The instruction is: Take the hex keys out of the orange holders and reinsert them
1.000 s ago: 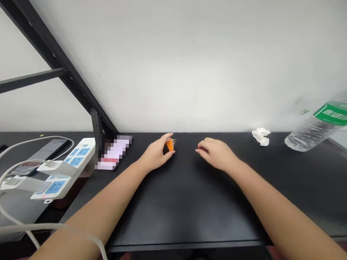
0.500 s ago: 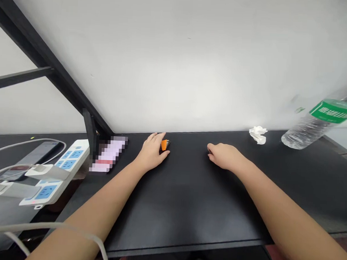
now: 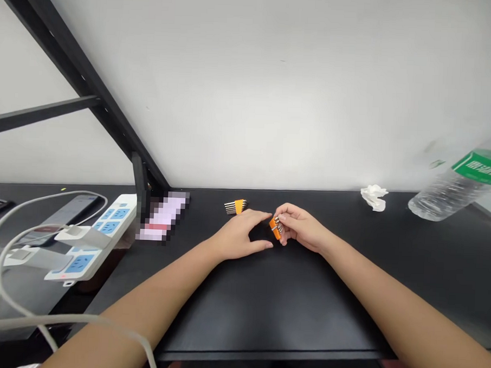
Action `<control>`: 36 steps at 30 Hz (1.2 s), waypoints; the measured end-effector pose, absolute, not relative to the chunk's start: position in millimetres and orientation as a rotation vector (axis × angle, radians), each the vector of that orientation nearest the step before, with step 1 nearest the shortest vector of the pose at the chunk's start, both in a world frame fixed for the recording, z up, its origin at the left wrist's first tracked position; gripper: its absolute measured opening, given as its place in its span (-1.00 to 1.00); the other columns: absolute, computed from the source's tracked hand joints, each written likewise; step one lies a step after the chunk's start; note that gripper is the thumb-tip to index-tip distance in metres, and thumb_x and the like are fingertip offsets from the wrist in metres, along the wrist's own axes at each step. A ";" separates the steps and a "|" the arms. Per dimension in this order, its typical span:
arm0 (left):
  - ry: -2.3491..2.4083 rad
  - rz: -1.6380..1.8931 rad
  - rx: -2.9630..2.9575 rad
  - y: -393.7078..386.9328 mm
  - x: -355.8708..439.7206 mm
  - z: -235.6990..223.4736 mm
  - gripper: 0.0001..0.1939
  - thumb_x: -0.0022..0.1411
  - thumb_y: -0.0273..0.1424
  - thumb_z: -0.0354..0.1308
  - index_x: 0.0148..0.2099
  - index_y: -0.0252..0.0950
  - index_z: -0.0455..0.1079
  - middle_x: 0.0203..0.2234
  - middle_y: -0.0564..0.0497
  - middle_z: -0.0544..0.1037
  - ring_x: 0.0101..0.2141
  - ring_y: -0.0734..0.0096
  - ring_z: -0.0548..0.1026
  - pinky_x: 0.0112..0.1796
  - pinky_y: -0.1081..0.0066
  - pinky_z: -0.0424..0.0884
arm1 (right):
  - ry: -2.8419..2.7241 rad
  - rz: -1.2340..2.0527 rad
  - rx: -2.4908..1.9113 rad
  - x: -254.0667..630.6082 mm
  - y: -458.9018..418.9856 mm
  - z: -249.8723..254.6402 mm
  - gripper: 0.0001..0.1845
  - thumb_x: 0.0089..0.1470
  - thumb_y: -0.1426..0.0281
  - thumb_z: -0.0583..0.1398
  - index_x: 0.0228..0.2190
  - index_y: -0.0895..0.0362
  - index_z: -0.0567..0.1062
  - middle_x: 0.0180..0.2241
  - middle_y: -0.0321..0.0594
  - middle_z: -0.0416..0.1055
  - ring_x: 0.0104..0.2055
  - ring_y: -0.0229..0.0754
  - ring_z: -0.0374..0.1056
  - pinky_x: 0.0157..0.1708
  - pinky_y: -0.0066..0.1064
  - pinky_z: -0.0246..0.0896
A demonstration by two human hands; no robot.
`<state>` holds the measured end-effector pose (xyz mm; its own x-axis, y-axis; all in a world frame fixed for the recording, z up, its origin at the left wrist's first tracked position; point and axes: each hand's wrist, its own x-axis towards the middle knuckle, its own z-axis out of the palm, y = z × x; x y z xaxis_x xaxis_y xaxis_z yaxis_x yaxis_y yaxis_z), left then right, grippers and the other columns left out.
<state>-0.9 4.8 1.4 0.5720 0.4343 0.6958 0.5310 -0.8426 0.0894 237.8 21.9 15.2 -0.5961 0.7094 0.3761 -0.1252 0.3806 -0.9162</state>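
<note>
My right hand (image 3: 298,227) grips an orange bit holder (image 3: 275,228) with several short silvery metal pieces in it, held tilted just above the black table. Its fingers cover part of the holder. Close by on the left, my left hand (image 3: 243,235) is open, thumb and fingers apart around the holder's left side, with a small gap to it. Behind my left hand lies a second orange holder (image 3: 239,206) with a row of thin metal rods sticking out to the left. My left hand hides its lower edge.
A white power strip (image 3: 100,237) with plugs and cables stands at the left, near a phone (image 3: 65,219). A blurred-out pinkish item (image 3: 163,215) lies by the black metal frame (image 3: 109,129). Crumpled tissue (image 3: 374,197) and a plastic bottle (image 3: 444,195) are at the right.
My hands have come together from apart. The left hand has left the rod holder and moved right. The right hand has moved left and turned, bringing its orange holder into sight.
</note>
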 end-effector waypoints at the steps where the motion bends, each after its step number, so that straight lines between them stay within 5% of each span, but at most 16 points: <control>1: -0.831 -1.166 -2.678 4.3 1.1 1.1 -0.33 0.17 -0.15 0.39 0.27 -0.16 0.33 0.09 -0.13 0.56 0.05 0.11 0.55 0.07 0.11 0.51 | -1.827 1.360 -0.495 235.5 21.5 14.0 -0.61 0.17 0.08 0.33 -0.18 0.08 0.38 -0.39 -0.28 0.53 -0.45 -0.24 0.47 -0.41 -0.37 0.42; 7: -0.800 -1.309 -2.732 -3.5 9.7 3.2 -0.63 0.20 -0.29 0.35 0.05 -0.17 0.47 -0.14 0.02 0.64 -0.17 0.29 0.59 -0.11 0.30 0.52 | -1.800 1.430 -0.438 230.7 16.1 13.4 -0.63 0.20 0.11 0.32 -0.14 0.09 0.40 -0.36 -0.25 0.53 -0.38 -0.23 0.49 -0.31 -0.34 0.43; 13: -0.839 -1.254 -2.638 -4.3 10.8 3.0 -0.76 0.17 -0.28 0.34 -0.12 -0.21 0.49 -0.31 0.04 0.59 -0.31 0.35 0.52 -0.26 0.34 0.43 | -1.869 1.176 -0.548 220.6 10.9 12.0 -0.52 -0.04 0.29 0.48 -0.20 0.09 0.37 -0.35 -0.31 0.52 -0.42 -0.27 0.43 -0.44 -0.44 0.35; 26: -0.838 -1.158 -2.501 -3.6 10.5 0.9 -0.68 0.19 -0.24 0.31 -0.01 -0.18 0.46 -0.35 0.02 0.55 -0.32 0.30 0.48 -0.27 0.30 0.42 | -1.859 0.944 -0.628 210.9 3.5 11.8 -0.70 0.16 0.14 0.29 -0.28 0.06 0.36 -0.51 -0.39 0.38 -0.51 -0.26 0.32 -0.47 -0.39 0.33; 33: -0.827 -1.244 -2.463 -4.1 9.5 2.5 -0.79 0.16 -0.29 0.31 -0.15 -0.20 0.46 -0.43 0.07 0.50 -0.38 0.35 0.46 -0.33 0.35 0.37 | -2.002 0.465 -0.579 218.1 -1.1 11.3 -0.81 0.22 0.32 0.23 -0.13 0.03 0.58 0.09 -0.11 0.32 -0.17 -0.19 0.45 -0.21 -0.30 0.46; 36: -0.866 -1.266 -2.467 -3.8 9.2 3.1 -0.89 0.14 -0.35 0.27 -0.29 -0.22 0.41 -0.48 0.09 0.46 -0.43 0.41 0.42 -0.37 0.38 0.33 | -2.116 0.389 -0.572 219.1 -4.0 10.2 -0.84 0.24 0.36 0.21 -0.20 0.03 0.61 0.16 -0.10 0.26 -0.09 -0.17 0.44 -0.17 -0.28 0.46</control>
